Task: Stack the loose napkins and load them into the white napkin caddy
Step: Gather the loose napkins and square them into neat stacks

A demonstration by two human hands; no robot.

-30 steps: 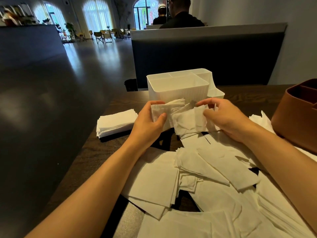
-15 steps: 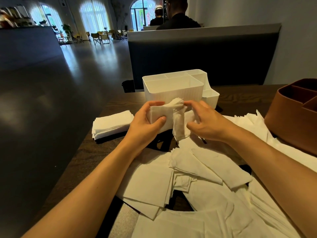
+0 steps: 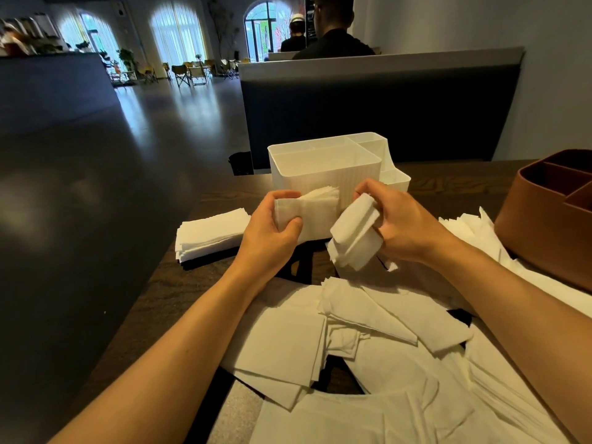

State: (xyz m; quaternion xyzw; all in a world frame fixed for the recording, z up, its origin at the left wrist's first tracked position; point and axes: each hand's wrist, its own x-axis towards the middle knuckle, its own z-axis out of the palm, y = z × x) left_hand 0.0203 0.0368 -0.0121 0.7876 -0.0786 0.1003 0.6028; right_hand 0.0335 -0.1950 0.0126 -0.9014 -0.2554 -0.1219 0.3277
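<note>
Our left hand (image 3: 272,225) pinches a small stack (image 3: 307,213) upright for squaring; our right hand (image 3: 403,225) grips more napkins (image 3: 355,238) — both just before the white napkin caddy (image 3: 323,168), empty at the table's far edge (image 3: 448,184).

A ribbed white napkin caddy (image 3: 323,174) stands upright and empty, loose white napkins (image 3: 368,347) strewn before it, a neat stack (image 3: 211,233) to its left.

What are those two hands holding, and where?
The left hand pinches a napkin bundle by its left end; the right hand grips a smaller napkin wad at its top.
</note>
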